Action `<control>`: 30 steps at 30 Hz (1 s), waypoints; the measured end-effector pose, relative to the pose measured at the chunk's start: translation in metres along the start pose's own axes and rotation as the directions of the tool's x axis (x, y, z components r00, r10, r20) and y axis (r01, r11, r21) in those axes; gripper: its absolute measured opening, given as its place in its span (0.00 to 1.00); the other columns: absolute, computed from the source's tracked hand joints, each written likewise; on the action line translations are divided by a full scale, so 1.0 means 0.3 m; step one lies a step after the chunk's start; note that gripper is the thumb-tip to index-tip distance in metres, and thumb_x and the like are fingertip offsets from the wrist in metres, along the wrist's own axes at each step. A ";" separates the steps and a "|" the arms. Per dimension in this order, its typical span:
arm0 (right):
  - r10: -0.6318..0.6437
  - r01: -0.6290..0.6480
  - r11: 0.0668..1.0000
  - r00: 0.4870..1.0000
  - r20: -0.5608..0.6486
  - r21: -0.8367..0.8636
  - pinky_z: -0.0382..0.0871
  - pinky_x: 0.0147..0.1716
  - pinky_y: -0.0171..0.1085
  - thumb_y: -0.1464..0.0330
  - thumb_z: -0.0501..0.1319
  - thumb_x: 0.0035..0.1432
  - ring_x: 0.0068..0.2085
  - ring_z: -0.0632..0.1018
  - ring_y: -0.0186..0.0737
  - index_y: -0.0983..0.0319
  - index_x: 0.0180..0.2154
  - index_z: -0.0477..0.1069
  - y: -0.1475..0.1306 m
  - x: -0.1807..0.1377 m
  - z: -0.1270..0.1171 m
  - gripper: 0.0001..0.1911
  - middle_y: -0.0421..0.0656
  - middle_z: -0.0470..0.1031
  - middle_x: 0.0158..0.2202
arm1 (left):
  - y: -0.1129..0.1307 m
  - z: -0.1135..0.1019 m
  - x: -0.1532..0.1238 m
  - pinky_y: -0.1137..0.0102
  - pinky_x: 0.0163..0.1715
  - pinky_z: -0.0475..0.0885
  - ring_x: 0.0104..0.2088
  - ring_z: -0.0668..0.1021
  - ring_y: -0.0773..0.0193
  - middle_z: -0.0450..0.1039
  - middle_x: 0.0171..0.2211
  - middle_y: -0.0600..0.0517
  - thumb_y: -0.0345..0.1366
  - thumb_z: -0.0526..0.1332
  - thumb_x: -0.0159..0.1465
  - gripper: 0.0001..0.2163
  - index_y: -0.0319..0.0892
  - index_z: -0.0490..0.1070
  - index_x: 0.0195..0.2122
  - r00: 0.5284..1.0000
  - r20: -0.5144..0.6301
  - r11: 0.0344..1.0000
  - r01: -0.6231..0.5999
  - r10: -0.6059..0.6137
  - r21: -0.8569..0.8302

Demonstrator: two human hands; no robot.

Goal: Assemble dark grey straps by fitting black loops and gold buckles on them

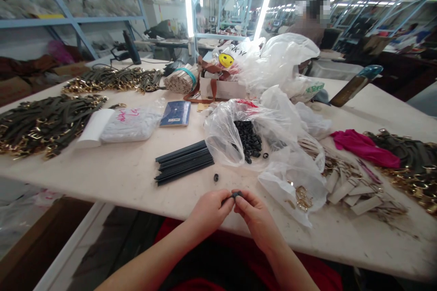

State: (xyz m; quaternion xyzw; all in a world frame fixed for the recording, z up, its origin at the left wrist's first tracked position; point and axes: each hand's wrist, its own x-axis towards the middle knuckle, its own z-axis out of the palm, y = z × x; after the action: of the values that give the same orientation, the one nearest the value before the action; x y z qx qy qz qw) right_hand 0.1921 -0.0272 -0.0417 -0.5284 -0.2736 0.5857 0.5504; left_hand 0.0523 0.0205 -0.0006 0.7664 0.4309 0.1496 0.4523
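My left hand point(210, 209) and my right hand point(254, 213) meet at the table's near edge, fingers pinched together. Between their fingertips is a small black loop point(236, 194), partly hidden by the fingers. One similar loop point(216, 177) lies by itself just beyond my left hand. Further back, an open clear plastic bag point(221, 138) holds a heap of small black loops point(248, 141), with another loop point(265, 155) at its mouth. Left of the bag is a bundle of thin black strips point(184, 162). Gold metal hardware point(303, 198) lies in a plastic bag near my right hand.
Dark straps with gold buckles point(41, 122) pile up at the left. A blue booklet point(175, 113) and a white packet point(129, 124) lie mid-table. Pale straps point(351, 188), a pink cloth point(365, 148) and a bottle point(355, 86) are at the right. A person point(310, 22) is behind.
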 end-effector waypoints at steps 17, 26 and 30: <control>-0.031 0.028 0.991 0.999 0.023 0.131 0.64 0.33 0.36 0.52 0.55 0.54 0.29 0.69 0.37 0.60 0.31 0.75 0.006 -0.037 0.023 0.19 0.40 0.71 0.25 | -0.053 -0.016 -0.004 0.72 0.32 0.66 0.29 0.74 0.65 0.73 0.28 0.54 0.34 0.55 0.57 0.15 0.41 0.61 0.46 0.997 0.017 0.974 0.076 -0.074 -0.212; 0.167 -0.211 0.966 0.950 0.262 0.150 0.60 0.31 0.32 0.58 0.63 0.49 0.27 0.65 0.32 0.61 0.31 0.71 0.008 -0.055 0.016 0.14 0.37 0.67 0.25 | -0.034 -0.036 -0.032 0.72 0.29 0.64 0.30 0.74 0.62 0.74 0.31 0.53 0.43 0.58 0.55 0.13 0.43 0.67 0.37 0.992 -0.011 0.991 0.126 -0.126 0.050; 0.198 -0.268 0.948 0.921 0.336 0.174 0.58 0.28 0.32 0.58 0.65 0.47 0.25 0.63 0.31 0.62 0.27 0.68 0.004 -0.071 0.017 0.14 0.36 0.64 0.22 | -0.021 -0.032 -0.048 0.72 0.28 0.63 0.30 0.74 0.62 0.74 0.30 0.53 0.45 0.58 0.54 0.12 0.42 0.69 0.34 0.991 -0.001 0.990 0.131 -0.131 0.060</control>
State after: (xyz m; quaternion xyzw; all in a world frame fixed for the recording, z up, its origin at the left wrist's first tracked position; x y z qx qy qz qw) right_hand 0.1835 -0.0460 -0.0346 -0.3941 -0.2271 0.7501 0.4800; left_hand 0.0346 0.0160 0.0016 0.7500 0.4838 0.1055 0.4385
